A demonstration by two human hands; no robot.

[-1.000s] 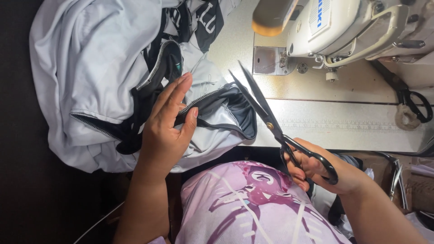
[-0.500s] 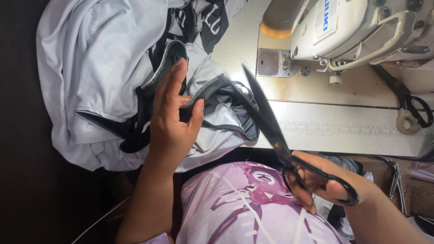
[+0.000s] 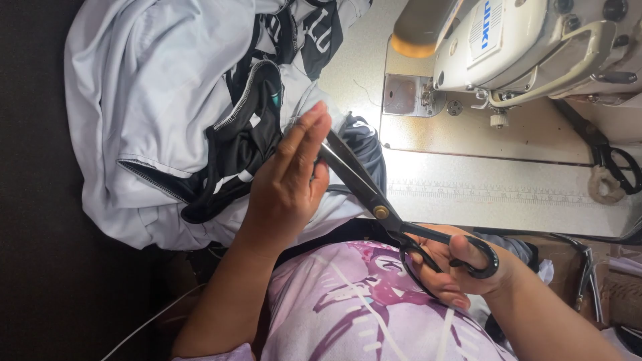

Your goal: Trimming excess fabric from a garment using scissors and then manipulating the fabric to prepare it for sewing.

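A white and black garment (image 3: 160,100) lies bunched on the left, partly over the sewing table (image 3: 508,180). My left hand (image 3: 287,180) rests on it with the fingers stretched out and the thumb pinching a fold of the cloth. My right hand (image 3: 455,271) grips the loops of large black scissors (image 3: 374,204). The blades point up and left, and their tips are hidden behind my left fingers at the edge of the fabric. A pink printed shirt (image 3: 361,307) covers my chest at the bottom.
A cream industrial sewing machine (image 3: 535,47) stands at the upper right, with its needle plate (image 3: 401,93) beside the cloth. A second pair of black scissors (image 3: 612,160) lies at the table's right end. Metal snips (image 3: 588,274) hang below the table edge.
My right hand has brought the scissors left, so the blades now reach under my left fingers. My left hand shifted slightly and holds the fabric fold against the blades.
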